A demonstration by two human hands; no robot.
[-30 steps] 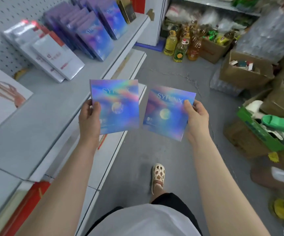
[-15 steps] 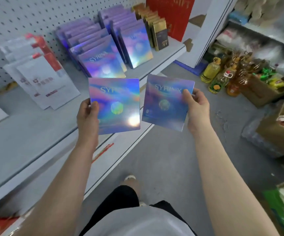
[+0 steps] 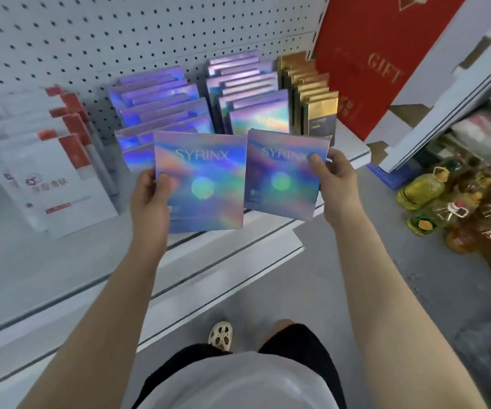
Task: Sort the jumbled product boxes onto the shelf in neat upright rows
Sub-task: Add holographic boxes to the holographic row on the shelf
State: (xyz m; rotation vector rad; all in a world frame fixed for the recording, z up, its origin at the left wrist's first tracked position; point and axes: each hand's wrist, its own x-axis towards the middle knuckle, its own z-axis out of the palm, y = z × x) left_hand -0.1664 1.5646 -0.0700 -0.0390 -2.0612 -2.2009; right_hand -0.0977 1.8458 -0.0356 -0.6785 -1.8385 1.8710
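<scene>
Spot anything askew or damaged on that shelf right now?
Nothing damaged. The left holographic row looks uneven, its boxes overlapping at differing angles, while the right holographic row and the gold boxes stand straighter.

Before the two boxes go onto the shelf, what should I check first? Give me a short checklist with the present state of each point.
1. Left hand grips the left box firmly: ok.
2. Right hand pinches the right box by its edge: ok.
3. Both boxes face forward, name upright: ok.
4. Boxes match the holographic rows on the shelf: ok.
5. Free space in front of those rows: cannot tell, the held boxes hide it.
6. Rows already neat: not ok, the left row is uneven.
</scene>
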